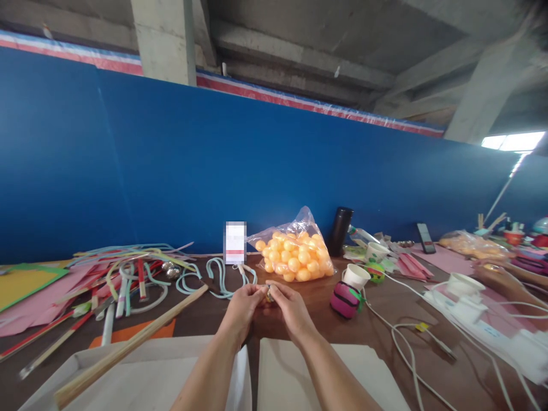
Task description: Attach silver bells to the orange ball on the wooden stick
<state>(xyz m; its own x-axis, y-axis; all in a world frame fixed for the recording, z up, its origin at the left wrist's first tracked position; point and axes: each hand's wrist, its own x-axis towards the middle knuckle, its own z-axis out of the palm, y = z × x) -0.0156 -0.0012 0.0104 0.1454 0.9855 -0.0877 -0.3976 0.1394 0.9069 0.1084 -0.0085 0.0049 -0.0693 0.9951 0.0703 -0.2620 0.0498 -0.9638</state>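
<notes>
- Between the left hand (244, 303) and the right hand (293, 303), hold the small item (269, 294) steady; clamped from both sides, and too covered to tell exactly what.
- At the pinch, press lightly and evenly, leaving the middle exposed for checking by eye.
- Over the brown table (321, 305), work low, so as to lose nothing in a slip.
- Nearer the body, avoid dragging the white sheet (145, 377) or the beige sheet (280, 377).
- Just beyond the grip, steer clear of the bag of orange balls (295, 260), likely to shift if bumped.
- To the left, mind the wooden stick (141, 338) and the pale blue cords (221, 282), easy to snag.
- To the right, leave room beside the purple ball (343, 300) and the paper cup (356, 276); farther out, avoid tugging the white cable (413, 365).
</notes>
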